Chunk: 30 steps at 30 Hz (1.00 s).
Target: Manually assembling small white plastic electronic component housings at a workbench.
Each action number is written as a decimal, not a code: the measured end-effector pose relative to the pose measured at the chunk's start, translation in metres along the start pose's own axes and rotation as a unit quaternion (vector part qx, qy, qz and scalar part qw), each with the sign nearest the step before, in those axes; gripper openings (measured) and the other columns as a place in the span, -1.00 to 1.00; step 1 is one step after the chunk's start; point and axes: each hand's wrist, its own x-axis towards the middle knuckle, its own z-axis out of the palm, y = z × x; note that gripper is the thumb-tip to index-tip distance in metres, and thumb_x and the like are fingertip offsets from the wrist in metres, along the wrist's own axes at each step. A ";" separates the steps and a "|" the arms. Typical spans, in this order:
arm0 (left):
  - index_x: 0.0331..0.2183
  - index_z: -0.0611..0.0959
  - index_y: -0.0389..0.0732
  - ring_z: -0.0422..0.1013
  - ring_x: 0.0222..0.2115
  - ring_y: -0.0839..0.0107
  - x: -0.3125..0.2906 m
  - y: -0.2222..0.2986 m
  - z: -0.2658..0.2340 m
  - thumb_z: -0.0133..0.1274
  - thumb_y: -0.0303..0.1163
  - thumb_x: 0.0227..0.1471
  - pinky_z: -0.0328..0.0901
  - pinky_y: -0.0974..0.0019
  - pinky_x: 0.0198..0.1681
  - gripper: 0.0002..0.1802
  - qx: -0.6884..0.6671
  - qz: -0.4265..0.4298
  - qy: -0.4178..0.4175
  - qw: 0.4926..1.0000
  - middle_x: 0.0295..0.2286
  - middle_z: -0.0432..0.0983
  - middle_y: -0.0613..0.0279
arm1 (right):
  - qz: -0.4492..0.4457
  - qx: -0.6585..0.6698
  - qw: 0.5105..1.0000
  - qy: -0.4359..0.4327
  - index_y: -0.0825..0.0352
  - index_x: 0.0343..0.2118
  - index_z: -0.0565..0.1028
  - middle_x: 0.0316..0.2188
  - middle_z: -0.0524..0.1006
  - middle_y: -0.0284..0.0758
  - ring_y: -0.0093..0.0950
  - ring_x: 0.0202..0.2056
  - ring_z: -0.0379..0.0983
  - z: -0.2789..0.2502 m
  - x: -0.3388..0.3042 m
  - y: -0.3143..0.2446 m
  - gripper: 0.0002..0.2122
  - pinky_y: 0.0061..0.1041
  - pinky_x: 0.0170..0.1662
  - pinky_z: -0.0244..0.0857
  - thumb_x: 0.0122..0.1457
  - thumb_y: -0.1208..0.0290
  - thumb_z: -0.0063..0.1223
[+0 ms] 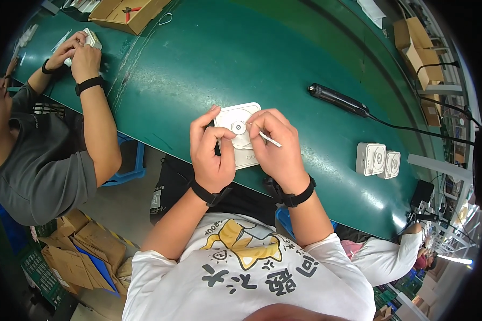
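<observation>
A white, rounded-square housing (246, 158) lies at the table's near edge in front of me, with a round hub (238, 127) in its middle. My left hand (213, 152) grips its left side, the index finger and thumb bent in beside the hub. On the other side my right hand (276, 144) is closed, fingertips pinched close to the hub. A thin white strip (270, 139) sticks out from between its fingers. What the fingertips touch at the hub is partly hidden.
A black electric screwdriver (337, 100) with a cord lies on the green table (198, 64). Two similar white housings (370, 159) stand at the right. On the left a co-worker's hands (80, 56) handle a white piece near a cardboard box (126, 16) with red-handled pliers.
</observation>
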 end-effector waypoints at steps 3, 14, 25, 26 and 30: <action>-0.21 0.74 -0.22 0.52 0.36 -0.26 -0.001 0.000 -0.001 0.13 -0.69 0.29 0.44 -0.08 0.37 -0.83 -0.003 -0.005 0.002 1.000 0.26 0.55 -0.26 | 0.078 -0.023 0.997 -0.010 0.27 -0.27 0.59 -0.22 0.81 -0.42 -0.58 -0.39 0.51 -0.010 0.000 -0.014 -0.81 -0.53 -0.25 0.43 0.28 0.63 0.48; -0.21 0.74 -0.21 0.51 0.36 -0.26 0.000 0.004 -0.001 0.12 -0.68 0.31 0.43 -0.07 0.36 -0.83 -0.001 -0.006 -0.004 1.000 0.26 0.55 -0.25 | 0.041 -0.048 0.998 0.031 0.23 -0.16 0.77 -0.23 0.82 -0.41 -0.56 -0.40 0.51 -0.011 -0.011 -0.013 -0.84 -0.49 -0.19 0.45 0.25 0.56 0.56; -0.21 0.74 -0.22 0.52 0.35 -0.25 0.000 0.002 0.001 0.13 -0.69 0.31 0.43 -0.08 0.36 -0.83 0.005 -0.001 0.003 1.000 0.25 0.55 -0.22 | 0.049 -0.047 0.997 0.047 0.25 -0.15 0.80 -0.26 0.81 -0.41 -0.52 -0.37 0.56 -0.005 -0.012 -0.016 -0.84 -0.47 -0.24 0.48 0.26 0.57 0.55; -0.21 0.73 -0.22 0.53 0.34 -0.24 0.001 0.001 0.001 0.14 -0.69 0.31 0.44 -0.07 0.35 -0.84 0.007 0.003 0.004 1.000 0.23 0.55 -0.21 | 0.050 -0.042 0.997 0.049 0.25 -0.14 0.80 -0.26 0.80 -0.40 -0.52 -0.37 0.56 -0.007 -0.012 -0.019 -0.84 -0.47 -0.25 0.48 0.26 0.58 0.54; -0.18 0.73 -0.22 0.57 0.26 -0.18 0.000 0.005 0.002 0.18 -0.68 0.29 0.47 -0.04 0.29 -0.84 0.008 0.002 0.000 1.000 0.17 0.57 -0.17 | 0.060 -0.066 0.995 0.038 0.25 -0.11 0.80 -0.27 0.80 -0.37 -0.46 -0.36 0.60 -0.006 -0.012 -0.018 -0.84 -0.42 -0.26 0.50 0.29 0.56 0.52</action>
